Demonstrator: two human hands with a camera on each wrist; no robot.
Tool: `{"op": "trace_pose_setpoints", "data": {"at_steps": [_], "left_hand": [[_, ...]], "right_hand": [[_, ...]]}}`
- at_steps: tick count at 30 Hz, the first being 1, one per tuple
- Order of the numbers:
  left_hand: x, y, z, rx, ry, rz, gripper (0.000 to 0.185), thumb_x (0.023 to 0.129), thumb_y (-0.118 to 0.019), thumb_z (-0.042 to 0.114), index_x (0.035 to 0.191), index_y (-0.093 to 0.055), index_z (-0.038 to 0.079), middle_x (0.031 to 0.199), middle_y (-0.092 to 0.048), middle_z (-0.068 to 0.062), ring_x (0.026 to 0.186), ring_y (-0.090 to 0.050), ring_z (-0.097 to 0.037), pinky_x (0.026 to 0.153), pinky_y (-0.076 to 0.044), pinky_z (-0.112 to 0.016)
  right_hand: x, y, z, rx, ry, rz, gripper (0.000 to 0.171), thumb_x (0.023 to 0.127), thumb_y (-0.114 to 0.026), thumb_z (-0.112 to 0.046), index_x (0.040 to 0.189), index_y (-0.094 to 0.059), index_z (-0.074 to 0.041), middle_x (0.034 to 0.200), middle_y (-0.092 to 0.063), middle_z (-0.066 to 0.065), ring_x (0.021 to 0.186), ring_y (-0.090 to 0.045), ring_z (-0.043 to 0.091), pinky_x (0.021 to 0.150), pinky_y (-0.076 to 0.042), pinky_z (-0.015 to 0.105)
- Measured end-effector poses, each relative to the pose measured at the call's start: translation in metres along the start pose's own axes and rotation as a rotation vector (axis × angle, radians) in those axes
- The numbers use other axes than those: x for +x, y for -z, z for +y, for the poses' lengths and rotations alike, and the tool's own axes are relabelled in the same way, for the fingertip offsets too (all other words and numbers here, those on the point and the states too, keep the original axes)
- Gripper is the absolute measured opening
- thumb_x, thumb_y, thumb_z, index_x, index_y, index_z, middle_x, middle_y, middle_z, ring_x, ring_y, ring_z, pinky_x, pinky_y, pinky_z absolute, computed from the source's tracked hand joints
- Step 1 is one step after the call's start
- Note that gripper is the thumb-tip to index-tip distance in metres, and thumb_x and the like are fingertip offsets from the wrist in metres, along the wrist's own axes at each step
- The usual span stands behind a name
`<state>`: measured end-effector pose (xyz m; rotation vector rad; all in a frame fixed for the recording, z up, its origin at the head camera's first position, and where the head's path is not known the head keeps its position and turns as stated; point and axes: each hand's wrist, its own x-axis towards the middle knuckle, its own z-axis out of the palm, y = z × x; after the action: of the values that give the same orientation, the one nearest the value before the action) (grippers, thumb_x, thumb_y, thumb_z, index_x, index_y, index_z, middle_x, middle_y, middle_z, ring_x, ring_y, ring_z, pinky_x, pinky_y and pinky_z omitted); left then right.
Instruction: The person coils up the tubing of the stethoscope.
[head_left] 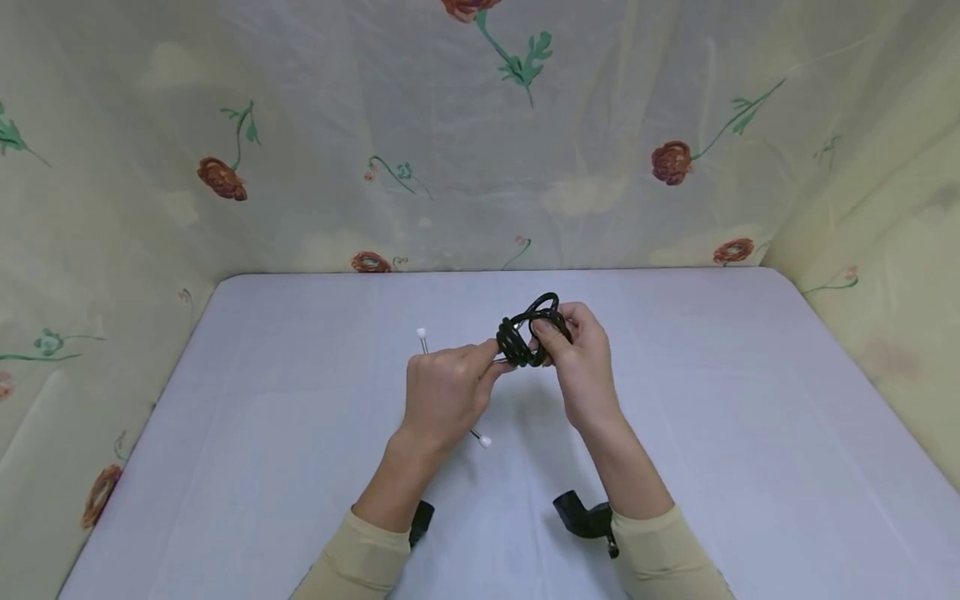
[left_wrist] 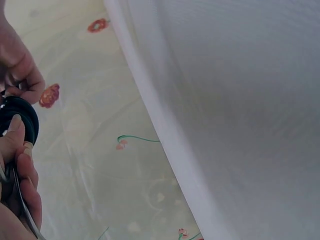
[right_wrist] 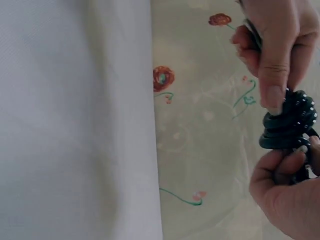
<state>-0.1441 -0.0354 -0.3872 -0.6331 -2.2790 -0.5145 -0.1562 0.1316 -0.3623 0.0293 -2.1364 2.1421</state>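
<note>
Both hands hold a coiled glossy black cord (head_left: 512, 343) above the table. My left hand (head_left: 447, 385) grips a thin metal rod whose white tips (head_left: 422, 333) stick out above and below the fist. Thin metal also shows between the left fingertips and the coil. In the right wrist view, the left thumb (right_wrist: 274, 97) presses against the stacked loops (right_wrist: 285, 125). My right hand (head_left: 588, 367) pinches the coil's other side between thumb and fingers, and a loose loop rises over it. The left palm hides the rod's middle.
A white-covered table (head_left: 262, 400) spreads beneath the hands. Floral curtains (head_left: 315, 133) enclose it at the back and sides. Black devices sit at the wrists, one (head_left: 585, 517) by the right sleeve and another (head_left: 422, 521) by the left.
</note>
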Motion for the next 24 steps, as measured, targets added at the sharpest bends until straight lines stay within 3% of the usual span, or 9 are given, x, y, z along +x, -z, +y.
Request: {"op": "trace_pose_setpoints", "data": {"at_steps": [6,13,17,24], "left_hand": [[-0.001,-0.001,-0.002,0.001,0.025,0.002,0.019,0.083,-0.078,0.035,0.082,-0.071,0.017,0.061,-0.07,0.008,0.045,-0.058,-0.006,0.039,-0.03,-0.021],[-0.001,-0.001,-0.004,0.011,0.041,-0.007,0.019,0.083,-0.078,0.035,0.083,-0.072,0.017,0.063,-0.071,0.007,0.046,-0.059,-0.006,0.04,-0.03,-0.021],[-0.001,-0.001,-0.005,0.012,0.049,-0.011,0.018,0.083,-0.078,0.035,0.083,-0.072,0.018,0.063,-0.071,0.007,0.046,-0.059,-0.006,0.04,-0.03,-0.021],[-0.001,-0.001,-0.006,0.009,0.05,-0.007,0.019,0.082,-0.078,0.036,0.085,-0.074,0.018,0.064,-0.072,0.007,0.047,-0.06,-0.006,0.04,-0.031,-0.021]], "right_hand": [[0.002,0.008,-0.003,0.058,-0.079,-0.144,0.017,0.102,-0.049,-0.004,0.118,-0.048,0.003,0.094,-0.057,0.002,0.087,-0.059,0.012,0.075,-0.051,0.02],[0.005,0.017,-0.004,0.065,-0.094,-0.264,0.035,0.103,-0.046,-0.003,0.136,-0.045,0.008,0.105,-0.063,0.006,0.096,-0.063,0.01,0.08,-0.052,0.02],[0.005,0.018,-0.004,0.094,-0.103,-0.272,0.035,0.102,-0.045,-0.002,0.136,-0.046,0.008,0.104,-0.066,0.007,0.092,-0.064,0.01,0.079,-0.053,0.02],[0.005,0.015,-0.004,0.144,-0.138,-0.205,0.025,0.101,-0.049,-0.002,0.124,-0.047,0.005,0.091,-0.067,0.002,0.081,-0.065,0.01,0.077,-0.053,0.021]]}}
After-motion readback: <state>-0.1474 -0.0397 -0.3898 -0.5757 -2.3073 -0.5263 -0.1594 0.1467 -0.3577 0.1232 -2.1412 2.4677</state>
